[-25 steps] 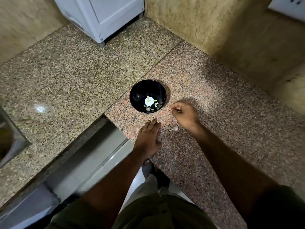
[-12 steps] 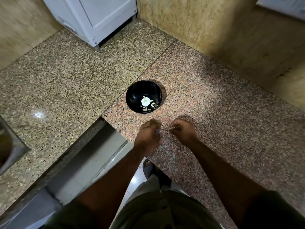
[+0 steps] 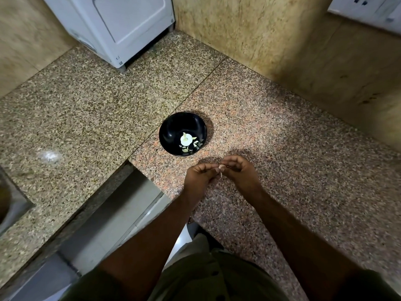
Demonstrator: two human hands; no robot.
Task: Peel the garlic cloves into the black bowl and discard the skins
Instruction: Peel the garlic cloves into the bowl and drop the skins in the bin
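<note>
Above a granite counter (image 3: 282,148), the left hand (image 3: 198,178) and right hand (image 3: 239,171) meet — fingertips of both pinching one garlic clove (image 3: 221,168) — just short of the black bowl (image 3: 171,127) holding peeled garlic pieces (image 3: 186,140).

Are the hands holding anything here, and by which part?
Yes: a garlic clove, pinched between the fingertips of the left hand and right hand, one at each end. A skin strip hangs below.
</note>
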